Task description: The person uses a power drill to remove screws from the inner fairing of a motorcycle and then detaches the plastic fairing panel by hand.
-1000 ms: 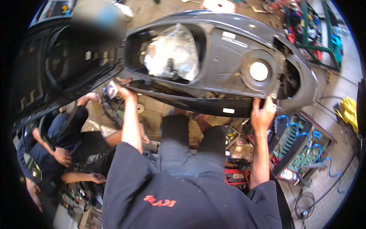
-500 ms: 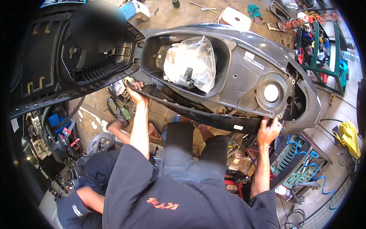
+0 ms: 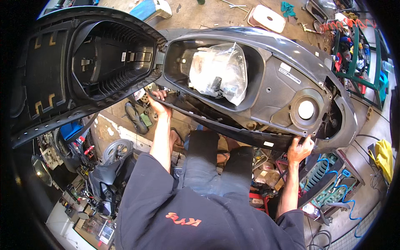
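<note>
A black scooter side panel (image 3: 239,134) stands slightly away from the scooter body (image 3: 271,89), leaving a dark gap along its upper edge. My left hand (image 3: 160,106) is closed round the panel's front end, below the seat hinge. At the rear end, my right hand (image 3: 300,151) grips the panel's edge, thumb and fingers pointing up beside the tail opening. The seat (image 3: 46,83) is tipped open to the left. Inside the storage bin (image 3: 175,68) lies a clear plastic bag (image 3: 218,73), its contents mostly washed out by glare. A round filler recess (image 3: 296,112) sits behind the bin.
A green rack (image 3: 356,79) with tools and a coiled red hose stands at the far right. Opened tool cases (image 3: 318,175) lie near my right arm, and a yellow cloth (image 3: 382,155) hangs beyond. Dark scooter parts (image 3: 106,177) crowd the lower left. A white stool (image 3: 266,18) is at the back.
The scooter sits slightly farther right and lower in view. A person at the lower left and a blurred round shape over the seat are gone from view. Both hands keep hold of the panel.
</note>
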Action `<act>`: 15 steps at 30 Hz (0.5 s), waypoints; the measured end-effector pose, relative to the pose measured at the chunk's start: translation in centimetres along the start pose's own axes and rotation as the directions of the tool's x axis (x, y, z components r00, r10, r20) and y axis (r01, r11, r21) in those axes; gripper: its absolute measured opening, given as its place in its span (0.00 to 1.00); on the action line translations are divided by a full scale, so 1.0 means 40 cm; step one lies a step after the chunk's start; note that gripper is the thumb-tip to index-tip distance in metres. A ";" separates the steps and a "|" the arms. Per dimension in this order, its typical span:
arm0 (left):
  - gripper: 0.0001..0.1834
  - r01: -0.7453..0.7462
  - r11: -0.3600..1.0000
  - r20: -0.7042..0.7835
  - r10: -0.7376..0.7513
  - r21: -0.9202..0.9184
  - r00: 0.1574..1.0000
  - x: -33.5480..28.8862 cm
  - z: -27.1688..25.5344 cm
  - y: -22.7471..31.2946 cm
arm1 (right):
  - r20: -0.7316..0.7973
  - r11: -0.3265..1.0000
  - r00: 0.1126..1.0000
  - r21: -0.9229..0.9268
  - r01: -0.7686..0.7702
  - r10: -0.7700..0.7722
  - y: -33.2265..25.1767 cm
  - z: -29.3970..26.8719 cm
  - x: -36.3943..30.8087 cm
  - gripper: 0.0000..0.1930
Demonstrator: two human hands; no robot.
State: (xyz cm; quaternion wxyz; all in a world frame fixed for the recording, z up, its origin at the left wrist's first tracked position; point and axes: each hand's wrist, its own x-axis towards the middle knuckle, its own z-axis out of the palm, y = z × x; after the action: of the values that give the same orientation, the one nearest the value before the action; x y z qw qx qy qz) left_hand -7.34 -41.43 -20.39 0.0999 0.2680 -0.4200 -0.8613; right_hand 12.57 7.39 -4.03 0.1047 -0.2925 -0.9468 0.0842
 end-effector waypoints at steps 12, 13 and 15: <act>0.25 0.043 0.996 -0.064 -0.038 0.077 0.997 0.005 0.005 0.009 | 0.081 0.998 0.996 -0.053 0.043 -0.038 0.020 0.003 -0.001 0.25; 0.24 0.019 0.994 -0.059 -0.013 0.106 0.998 0.002 0.013 0.009 | 0.065 0.998 0.997 -0.033 0.046 -0.044 0.018 0.001 0.003 0.24; 0.24 -0.007 0.983 -0.051 0.016 0.182 0.999 -0.015 0.019 0.020 | 0.031 0.999 0.998 0.003 0.047 -0.047 -0.005 -0.001 0.010 0.23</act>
State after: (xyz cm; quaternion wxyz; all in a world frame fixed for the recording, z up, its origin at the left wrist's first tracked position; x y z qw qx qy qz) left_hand -7.28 -41.19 -19.14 0.0910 0.2960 -0.4955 -0.8115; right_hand 12.16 7.46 -3.90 0.0922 -0.2686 -0.9548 0.0876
